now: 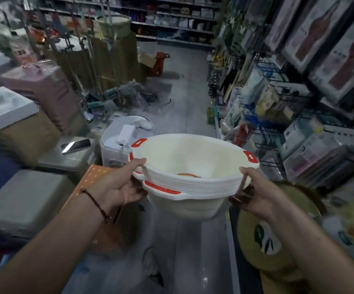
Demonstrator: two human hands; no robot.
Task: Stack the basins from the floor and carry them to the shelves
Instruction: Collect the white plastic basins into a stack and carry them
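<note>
- The left hand (119,188) and right hand (254,194) each grip opposite rims of the stack of basins (189,177), thumbs over the top edge, fingers underneath.
- The stack hangs at chest height above the aisle floor (188,98), mouths up and tilted slightly toward the person.
- Its wider span, marked by red handles (139,142), runs left to right.
- Stacking looks finished; carrying is under way.
- Next, a level walk toward the shelves (171,20).

The stacked basins (193,177) are cream-white with red-orange rim tabs, the floor (188,98) is grey, and the olive-green basin (263,236) carries a dark leaf pattern.
</note>
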